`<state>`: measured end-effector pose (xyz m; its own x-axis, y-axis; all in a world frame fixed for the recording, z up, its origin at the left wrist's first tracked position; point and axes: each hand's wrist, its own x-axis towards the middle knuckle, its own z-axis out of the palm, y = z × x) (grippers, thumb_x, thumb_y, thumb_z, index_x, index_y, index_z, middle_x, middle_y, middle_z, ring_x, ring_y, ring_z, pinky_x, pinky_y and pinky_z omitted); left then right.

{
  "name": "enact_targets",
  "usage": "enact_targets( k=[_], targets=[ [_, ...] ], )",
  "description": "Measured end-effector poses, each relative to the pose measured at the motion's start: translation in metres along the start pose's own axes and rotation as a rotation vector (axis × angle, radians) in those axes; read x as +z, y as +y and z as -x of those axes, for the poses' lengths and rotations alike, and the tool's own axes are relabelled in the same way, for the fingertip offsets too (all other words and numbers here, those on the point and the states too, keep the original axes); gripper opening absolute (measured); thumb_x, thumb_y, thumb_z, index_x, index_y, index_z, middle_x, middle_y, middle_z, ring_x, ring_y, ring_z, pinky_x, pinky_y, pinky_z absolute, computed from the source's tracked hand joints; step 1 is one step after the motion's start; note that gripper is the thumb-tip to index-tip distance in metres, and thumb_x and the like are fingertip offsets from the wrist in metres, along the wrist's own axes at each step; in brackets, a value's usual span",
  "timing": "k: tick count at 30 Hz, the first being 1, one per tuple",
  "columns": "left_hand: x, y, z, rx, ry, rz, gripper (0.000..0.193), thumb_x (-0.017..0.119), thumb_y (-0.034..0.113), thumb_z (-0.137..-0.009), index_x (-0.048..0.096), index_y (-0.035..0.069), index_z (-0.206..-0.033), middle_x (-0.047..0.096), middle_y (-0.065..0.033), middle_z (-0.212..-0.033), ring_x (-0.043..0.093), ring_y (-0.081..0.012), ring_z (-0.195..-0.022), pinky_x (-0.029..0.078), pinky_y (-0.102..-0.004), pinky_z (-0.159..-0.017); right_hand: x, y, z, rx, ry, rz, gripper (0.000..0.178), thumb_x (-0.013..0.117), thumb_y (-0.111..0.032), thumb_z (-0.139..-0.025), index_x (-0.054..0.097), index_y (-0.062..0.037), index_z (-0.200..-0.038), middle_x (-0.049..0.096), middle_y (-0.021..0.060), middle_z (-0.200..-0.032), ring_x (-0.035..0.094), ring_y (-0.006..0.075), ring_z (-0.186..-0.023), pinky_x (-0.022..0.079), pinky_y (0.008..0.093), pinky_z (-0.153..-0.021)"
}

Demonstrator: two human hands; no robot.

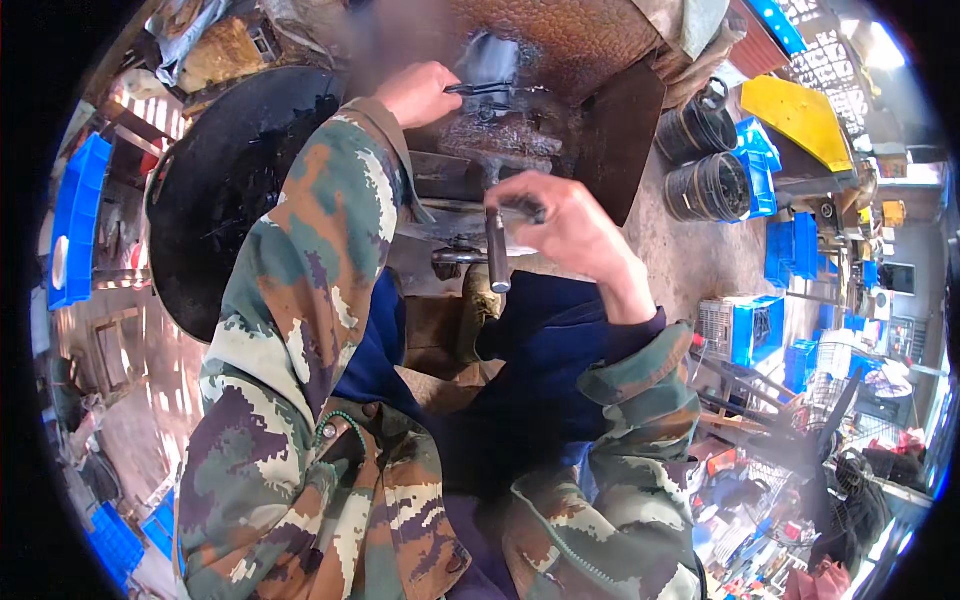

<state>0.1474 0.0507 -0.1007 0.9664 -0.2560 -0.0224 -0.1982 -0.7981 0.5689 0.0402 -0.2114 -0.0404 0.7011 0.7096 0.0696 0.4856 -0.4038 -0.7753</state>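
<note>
Stretched toward the far side of the machine, my left hand (418, 95) is closed round the end of a thin dark metal tool (478, 89), like pliers or tongs. Its tip lies over the wet, grimy metal work area (490, 130), where a whitish blur hides detail. Nearer to me, my right hand (570, 222) has its fingers curled at the upper end of a dark lever handle (498, 258) with a rounded end. Behind these fingers the grip is partly hidden. A short horizontal bar (458, 256) sits left of the lever.
A large round black basin (240, 190) stands at my left. Rusty metal sheets (625, 140) wall the machine's right side. Farther right are black buckets (707, 187), blue bins (757, 330) and a yellow panel (797, 122). A blue crate (80, 222) stands at the far left.
</note>
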Motion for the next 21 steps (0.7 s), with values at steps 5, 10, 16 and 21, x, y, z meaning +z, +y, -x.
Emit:
enact_targets(
  k=[5, 10, 16, 21],
  targets=[
    [0.017, -0.015, -0.010, 0.110, 0.061, 0.084, 0.025, 0.061, 0.025, -0.089, 0.074, 0.012, -0.106, 0.071, -0.0180, -0.089, 0.067, -0.0375, -0.086, 0.052, -0.0469, -0.079, -0.021, -0.008, -0.020, 0.446, 0.446, -0.476, 0.016, 0.066, -0.015, -0.095, 0.069, -0.0013, -0.102, 0.072, 0.0059, -0.090, 0.053, 0.0064, -0.054, 0.043, 0.0250, -0.046],
    [-0.002, 0.005, -0.006, 0.095, 0.074, 0.398, 0.029, 0.060, 0.027, -0.096, 0.073, 0.001, -0.094, 0.074, -0.0068, -0.090, 0.068, -0.0224, -0.085, 0.051, -0.0368, -0.076, -0.020, 0.010, -0.050, 0.353, 0.723, -0.859, 0.017, 0.064, -0.014, -0.098, 0.068, 0.0015, -0.103, 0.073, 0.0120, -0.095, 0.046, 0.0096, -0.046, 0.047, 0.0294, -0.047],
    [-0.022, 0.066, 0.017, -0.046, -0.084, 0.842, 0.028, 0.057, 0.028, -0.101, 0.070, 0.005, -0.110, 0.065, 0.0022, -0.080, 0.040, -0.0023, -0.057, 0.030, -0.0225, -0.050, -0.019, 0.011, -0.060, 0.266, 0.732, -0.900, 0.022, 0.065, -0.017, -0.098, 0.066, 0.0031, -0.108, 0.069, 0.0097, -0.087, 0.047, 0.0094, -0.047, 0.052, 0.0309, -0.047],
    [-0.017, 0.065, 0.019, -0.013, -0.166, 1.008, 0.028, 0.056, 0.028, -0.102, 0.068, 0.005, -0.112, 0.067, -0.0010, -0.082, 0.034, -0.0013, -0.051, 0.023, -0.0199, -0.045, -0.009, 0.011, -0.068, 0.222, 0.700, -0.834, 0.020, 0.065, -0.012, -0.097, 0.063, 0.0049, -0.108, 0.068, 0.0120, -0.082, 0.047, 0.0096, -0.046, 0.049, 0.0299, -0.044]
  ],
)
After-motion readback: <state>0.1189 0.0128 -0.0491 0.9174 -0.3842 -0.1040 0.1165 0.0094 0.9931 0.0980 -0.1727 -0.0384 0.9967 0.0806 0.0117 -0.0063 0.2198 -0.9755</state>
